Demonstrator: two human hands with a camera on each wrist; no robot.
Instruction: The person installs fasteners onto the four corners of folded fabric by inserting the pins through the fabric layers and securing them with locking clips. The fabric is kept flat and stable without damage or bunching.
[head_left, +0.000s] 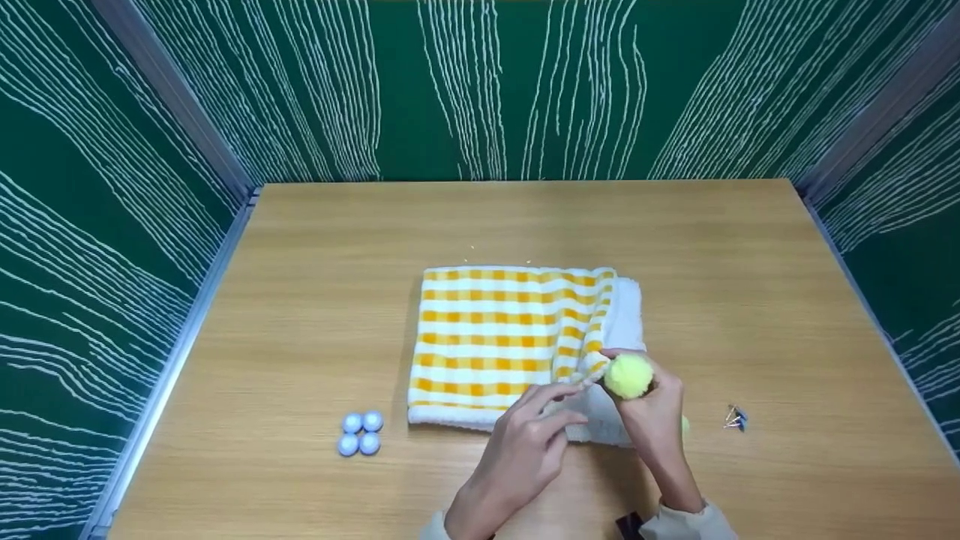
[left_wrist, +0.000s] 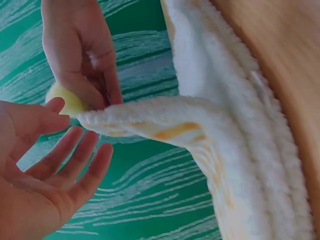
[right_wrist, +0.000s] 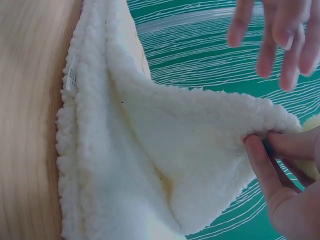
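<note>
A folded blanket [head_left: 487, 337] with yellow-and-white checks and a white fleece underside lies on the table, its near right corner lifted. My right hand [head_left: 651, 409] pinches that corner between thumb and fingers; in the right wrist view the fleece [right_wrist: 200, 135] rises to the fingertips. A small dark-blue piece [right_wrist: 269, 147] shows between those fingers, its kind unclear. A fuzzy yellow pom-pom [head_left: 628, 376] is also held in the right hand. My left hand [head_left: 521, 442] hovers beside the corner; its fingers [left_wrist: 65, 165] are spread and loosely bent, holding nothing.
Several pale-blue balls [head_left: 360, 433] sit together left of the blanket. A few blue-headed pins [head_left: 736, 417] lie to the right. Part of another yellow pom-pom [head_left: 685, 425] shows behind the right wrist. Green walls with white lines border the wooden table [head_left: 315, 247].
</note>
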